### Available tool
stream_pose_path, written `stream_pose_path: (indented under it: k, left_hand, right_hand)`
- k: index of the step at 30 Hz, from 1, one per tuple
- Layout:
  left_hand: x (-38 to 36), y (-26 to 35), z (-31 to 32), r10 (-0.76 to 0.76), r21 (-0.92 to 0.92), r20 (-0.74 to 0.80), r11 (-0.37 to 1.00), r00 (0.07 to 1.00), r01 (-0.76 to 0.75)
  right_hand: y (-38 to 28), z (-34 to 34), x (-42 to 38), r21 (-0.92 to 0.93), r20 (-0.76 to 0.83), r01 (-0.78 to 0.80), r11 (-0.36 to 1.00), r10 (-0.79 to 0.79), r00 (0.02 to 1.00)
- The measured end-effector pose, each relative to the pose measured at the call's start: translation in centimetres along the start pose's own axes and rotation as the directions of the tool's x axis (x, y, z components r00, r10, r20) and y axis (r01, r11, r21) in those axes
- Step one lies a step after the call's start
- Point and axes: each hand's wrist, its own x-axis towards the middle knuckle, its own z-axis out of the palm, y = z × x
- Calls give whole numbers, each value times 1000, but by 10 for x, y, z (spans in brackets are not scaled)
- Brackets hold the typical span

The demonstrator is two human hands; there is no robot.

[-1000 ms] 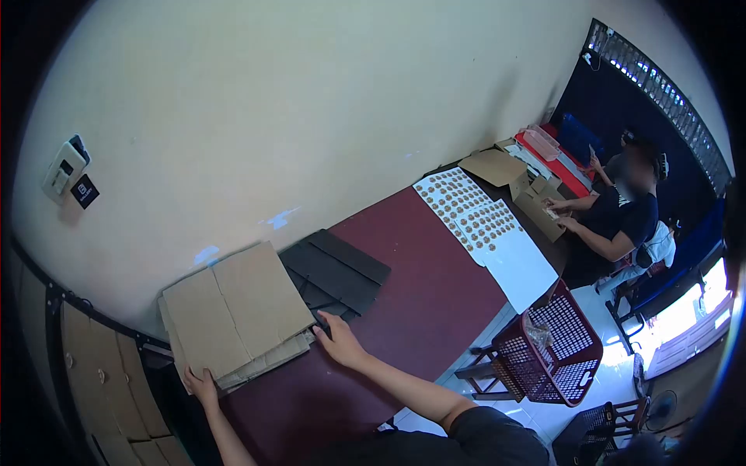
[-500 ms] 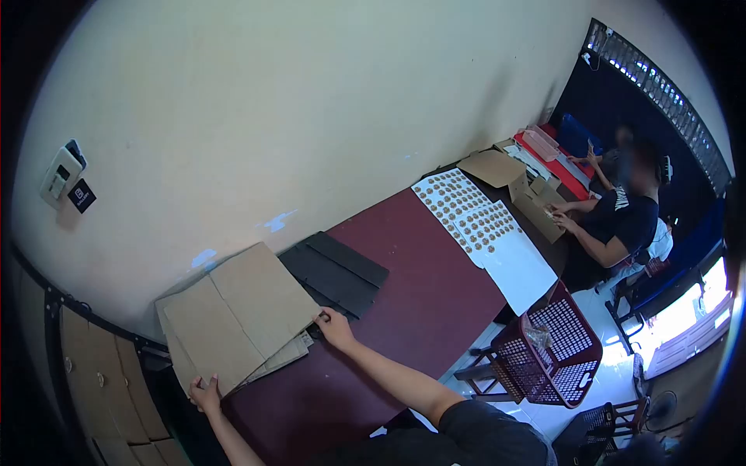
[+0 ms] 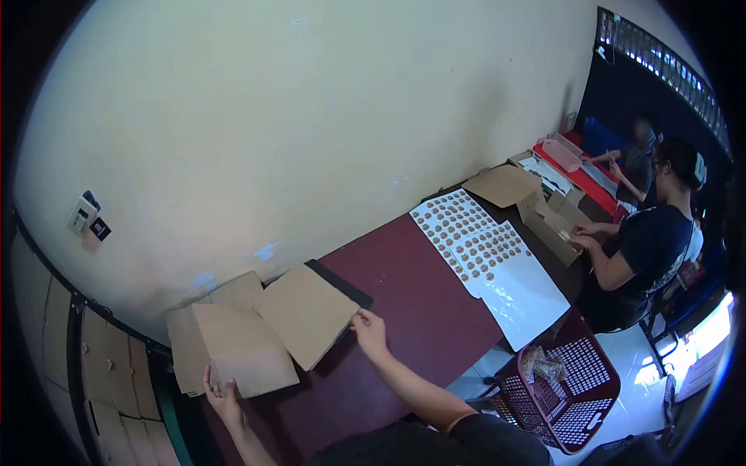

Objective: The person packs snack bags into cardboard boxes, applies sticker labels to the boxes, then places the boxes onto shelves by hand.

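A creased brown cardboard sheet (image 3: pixel 307 314) is in both my hands, bent along its middle fold. My right hand (image 3: pixel 371 334) pinches its right edge, over the dark folded sheets (image 3: pixel 342 283). At the near left, my left hand (image 3: pixel 225 402) holds the edge of the sheet's raised left half (image 3: pixel 245 349), thumb on one side and fingers on the other. More flat cardboard (image 3: pixel 184 349) lies beneath and to the left, against the wall. The maroon tabletop (image 3: pixel 412 311) runs under all of it.
White sheets (image 3: pixel 521 303) with rows of round brown stickers lie to the right. Beyond, a person (image 3: pixel 645 241) handles an open cardboard box (image 3: pixel 548 229); another person (image 3: pixel 637 163) sits farther back. A maroon plastic basket (image 3: pixel 575 396) holding a clear bag stands beside the table.
The cardboard sheet has shifted right, covering much of the dark sheets, and its left half has lifted at the fold. My right hand moved right with it. The view has turned slightly.
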Motion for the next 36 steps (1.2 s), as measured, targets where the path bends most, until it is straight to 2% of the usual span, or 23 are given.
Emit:
stream_pose_path:
  k: [1, 2, 4, 6, 7, 9, 10, 12, 13, 14, 15, 16, 18, 19, 21, 24, 25, 26, 28, 30, 32, 33, 36]
  left_hand:
    - [-4, 7, 15, 5, 14, 6, 1000, 1000, -6]
    - [-11, 13, 23, 36, 56, 147, 997, 988, -45]
    - [-35, 32, 46, 105, 172, 351, 970, 930, -175]
    - [-59, 46, 65, 22, 67, 596, 995, 803, -77]
    - [-69, 48, 76, 3, 76, 574, 995, 819, -57]
    - [-85, 48, 92, 167, -182, 800, 983, 576, -33]
    - [-87, 33, 91, 172, -192, 785, 981, 595, -31]
    - [-77, -20, 87, 147, -320, 861, 901, 486, 294]
    - [-73, -43, 88, 148, -327, 852, 900, 502, 289]
    - [-68, -65, 90, -71, -303, 747, 849, 661, 433]
    - [-64, -81, 92, -302, -313, 597, 765, 743, 563]
    - [-58, -74, 114, -232, -319, 626, 796, 745, 515]
    - [-61, -38, 148, -196, -558, 670, 503, 716, 660]
    - [-58, -38, 150, -190, -560, 669, 507, 718, 655]
    - [-56, -42, 149, -257, -532, 738, 348, 624, 772]
    - [-54, -47, 140, -164, -539, 761, 377, 628, 753]
    - [-55, -39, 137, -239, -460, 826, 235, 510, 856]
    - [-57, -30, 135, -241, -468, 819, 245, 521, 849]
    - [-61, -13, 132, -349, -68, 857, 654, 380, 753]
    - [-67, 1, 125, -363, 18, 867, 708, 342, 706]
    - [-70, -1, 124, -243, 115, 935, 896, 258, 430]
    - [-70, -1, 126, -226, 81, 951, 840, 210, 537]
    - [-79, 1, 133, -163, 20, 961, 845, 222, 534]
  right_hand:
    - [1, -24, 13, -24, 7, -36, 999, 36, 999]
    - [3, -50, 22, -55, 18, -81, 995, 82, 996]
    - [-28, -91, 27, 140, -79, -177, 974, 189, 979]
    - [-50, -132, 33, 359, -103, -178, 916, 229, 968]
    - [-60, -151, 36, 411, -101, -149, 899, 207, 973]
    - [-81, -181, 41, 546, -72, -125, 829, 194, 978]
    - [-91, -191, 45, 626, -42, -133, 769, 204, 978]
    - [-115, -200, 49, 605, -90, -24, 796, 98, 991]
    - [-125, -205, 54, 612, -79, 21, 790, 35, 996]
    - [-131, -210, 59, 622, -71, 64, 780, -25, 997]
    - [-135, -216, 65, 659, -65, 47, 751, -6, 998]
    - [-141, -216, 69, 696, -61, 37, 717, 8, 998]
    - [-150, -213, 75, 696, -54, 55, 715, -25, 998]
    - [-151, -212, 75, 697, -59, 77, 713, -51, 997]
    - [-159, -209, 74, 724, 6, 72, 686, -111, 994]
    - [-144, -210, 82, 782, 58, 13, 623, -92, 994]
    - [-139, -209, 85, 774, 93, -30, 632, -68, 993]
    - [-134, -208, 86, 779, 105, -42, 626, -64, 992]
    - [-129, -203, 86, 668, 238, -67, 741, -128, 963]
    - [-126, -198, 88, 682, 262, -110, 723, -101, 960]
    - [-125, -195, 91, 644, 220, -127, 754, -23, 975]
    - [-126, -193, 93, 643, 228, -133, 754, -23, 973]
    - [-127, -189, 93, 545, 183, -116, 830, 17, 983]
